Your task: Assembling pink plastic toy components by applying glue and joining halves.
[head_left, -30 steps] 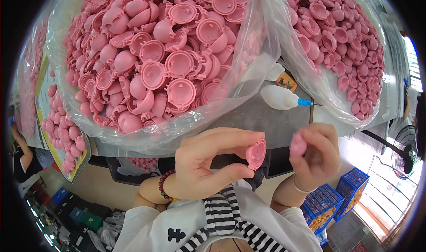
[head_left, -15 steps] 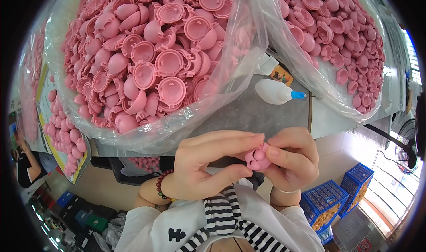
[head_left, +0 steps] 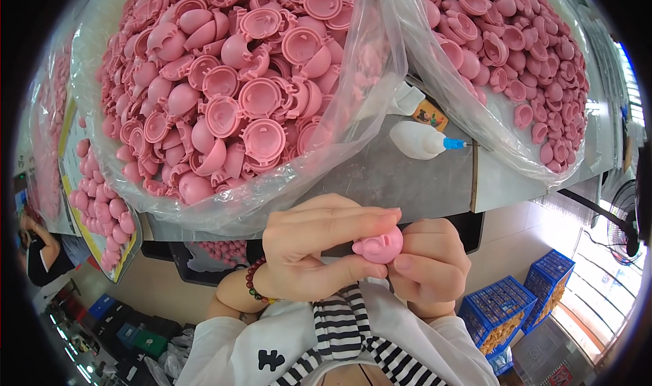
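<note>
Grey table (head_left: pixel 401 175) lies beyond; left hand (head_left: pixel 312 247) pinches rounded pink piece (head_left: pixel 380 247), right hand (head_left: pixel 432 264) touches it with bent fingers, grip unclear; its parts, separate before, now seem joined.

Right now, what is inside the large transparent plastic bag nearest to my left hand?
Inside the large transparent plastic bag lies a heap of pink, hollow, rounded pieces; some show their open side, others their domed back. The top layer hides whatever lies deeper.

Grey worktable (head_left: pixel 401 186), pale floor (head_left: pixel 166 281), bright window (head_left: pixel 592 304) at right, light strips (head_left: pixel 82 370) lower left
</note>
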### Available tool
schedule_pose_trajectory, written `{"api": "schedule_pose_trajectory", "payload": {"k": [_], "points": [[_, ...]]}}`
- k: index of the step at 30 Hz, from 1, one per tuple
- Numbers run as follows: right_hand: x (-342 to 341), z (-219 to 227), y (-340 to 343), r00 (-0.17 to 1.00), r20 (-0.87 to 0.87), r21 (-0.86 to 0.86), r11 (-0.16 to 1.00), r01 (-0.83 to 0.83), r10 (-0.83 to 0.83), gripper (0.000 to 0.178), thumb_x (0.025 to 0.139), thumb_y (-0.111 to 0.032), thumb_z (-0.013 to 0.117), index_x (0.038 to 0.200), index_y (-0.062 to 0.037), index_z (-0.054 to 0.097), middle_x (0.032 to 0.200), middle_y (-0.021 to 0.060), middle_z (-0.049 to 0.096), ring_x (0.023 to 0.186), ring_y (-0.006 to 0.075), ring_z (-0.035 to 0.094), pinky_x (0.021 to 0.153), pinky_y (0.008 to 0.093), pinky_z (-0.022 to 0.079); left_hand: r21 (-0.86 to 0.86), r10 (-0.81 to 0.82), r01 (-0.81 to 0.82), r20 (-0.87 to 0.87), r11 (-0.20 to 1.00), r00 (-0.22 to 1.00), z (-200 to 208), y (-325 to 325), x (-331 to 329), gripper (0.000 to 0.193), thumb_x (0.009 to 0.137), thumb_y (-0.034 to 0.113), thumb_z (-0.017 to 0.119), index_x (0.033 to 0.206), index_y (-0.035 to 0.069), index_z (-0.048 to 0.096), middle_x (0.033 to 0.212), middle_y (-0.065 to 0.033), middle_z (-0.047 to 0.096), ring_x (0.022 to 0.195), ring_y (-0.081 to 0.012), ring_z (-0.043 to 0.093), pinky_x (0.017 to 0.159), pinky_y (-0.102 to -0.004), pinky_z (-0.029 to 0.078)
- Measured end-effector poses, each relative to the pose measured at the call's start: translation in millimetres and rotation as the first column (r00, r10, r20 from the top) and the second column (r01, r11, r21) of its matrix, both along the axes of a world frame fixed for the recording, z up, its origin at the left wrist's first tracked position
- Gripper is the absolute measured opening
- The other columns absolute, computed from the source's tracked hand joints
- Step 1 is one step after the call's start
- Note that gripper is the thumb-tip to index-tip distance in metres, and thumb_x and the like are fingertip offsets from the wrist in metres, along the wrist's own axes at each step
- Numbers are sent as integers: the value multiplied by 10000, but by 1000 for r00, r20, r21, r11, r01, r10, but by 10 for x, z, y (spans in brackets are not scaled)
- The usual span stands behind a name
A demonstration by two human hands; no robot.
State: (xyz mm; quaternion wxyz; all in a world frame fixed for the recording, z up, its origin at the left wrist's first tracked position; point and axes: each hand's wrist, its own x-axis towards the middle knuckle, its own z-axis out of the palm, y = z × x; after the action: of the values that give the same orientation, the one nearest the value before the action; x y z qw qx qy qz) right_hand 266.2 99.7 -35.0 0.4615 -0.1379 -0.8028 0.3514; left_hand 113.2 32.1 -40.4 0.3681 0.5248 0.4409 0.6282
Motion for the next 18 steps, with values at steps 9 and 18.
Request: {"api": "schedule_pose_trajectory", "payload": {"k": [9, 18], "points": [[34, 48, 81, 994, -81, -94, 993, 68, -75, 215, 644, -75, 688, 813, -30, 564, 686, 65, 576, 614, 191, 545, 514, 264, 436, -83, 17, 14, 369, 996, 929, 65, 9, 145, 434, 692, 357, 689, 888, -17, 590, 781, -127, 585, 711, -238, 575, 657, -294, 471], [-183, 83, 456, 886, 364, -223, 897, 382, -287, 535, 560, -133, 766, 1025, -5, 534, 920, 50, 575, 753, 140, 494, 608, 224, 370, 133, -315, 488, 896, 862, 312, -15, -43, 63, 537, 747, 437, 631, 1011, 9, 442, 864, -121, 573, 799, -185, 570, 683, -289, 458]]}}
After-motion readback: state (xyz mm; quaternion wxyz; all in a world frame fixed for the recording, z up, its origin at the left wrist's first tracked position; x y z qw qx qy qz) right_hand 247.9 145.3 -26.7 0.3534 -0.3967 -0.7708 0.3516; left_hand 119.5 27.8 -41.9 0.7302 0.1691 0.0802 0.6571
